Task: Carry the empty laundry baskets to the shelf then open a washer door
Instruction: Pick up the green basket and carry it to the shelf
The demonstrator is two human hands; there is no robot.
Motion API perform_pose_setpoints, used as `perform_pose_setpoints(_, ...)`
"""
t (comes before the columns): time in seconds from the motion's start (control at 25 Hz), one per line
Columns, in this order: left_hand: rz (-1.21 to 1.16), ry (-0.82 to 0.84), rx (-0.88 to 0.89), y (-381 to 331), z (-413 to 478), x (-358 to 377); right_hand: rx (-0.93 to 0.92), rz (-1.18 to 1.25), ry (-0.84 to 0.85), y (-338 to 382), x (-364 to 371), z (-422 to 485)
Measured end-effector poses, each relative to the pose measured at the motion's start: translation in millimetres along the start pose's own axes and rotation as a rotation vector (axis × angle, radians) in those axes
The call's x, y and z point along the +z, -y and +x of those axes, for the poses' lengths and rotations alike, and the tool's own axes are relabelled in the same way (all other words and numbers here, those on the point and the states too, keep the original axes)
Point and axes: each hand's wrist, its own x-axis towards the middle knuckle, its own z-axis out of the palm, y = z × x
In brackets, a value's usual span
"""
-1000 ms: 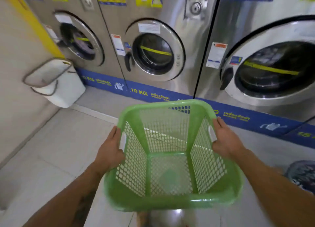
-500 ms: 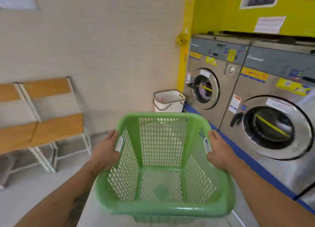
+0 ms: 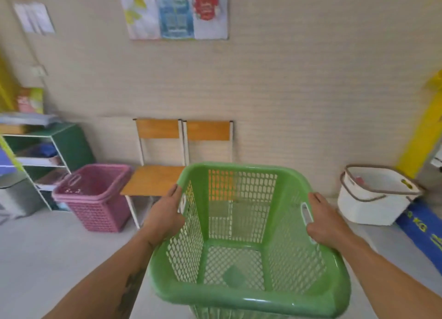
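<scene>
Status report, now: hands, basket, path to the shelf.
Left hand and right hand both gripping green basket, empty. Shelf ahead left. Pink baskets on floor beside it; chairs near path.

The green plastic lattice laundry basket (image 3: 248, 242) has a glossy, smooth rim with perforated walls. At ten o'clock, the pink plastic lattice baskets (image 3: 95, 196) look matt. The two wooden-seated chairs (image 3: 165, 160) at twelve o'clock have pale metal frames. At three o'clock sits a smooth white plastic bin (image 3: 373, 199).

Open floor (image 3: 47, 259) ahead-left, pink baskets (image 3: 93, 196) and chairs (image 3: 157, 175) fronting shelf (image 3: 69, 146)
</scene>
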Motion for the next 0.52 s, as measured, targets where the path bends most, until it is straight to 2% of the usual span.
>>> perform_pose_setpoints(0.24, 0.013, -0.179, -0.177, 128, 50, -43, -0.258, 0.032, 0.087, 145, 65, 157)
perform_pose_setpoints(0.52, 0.091, -0.256, -0.482, 243, 124, -100, -0.482, 0.035, 0.184, 320, 131, 333)
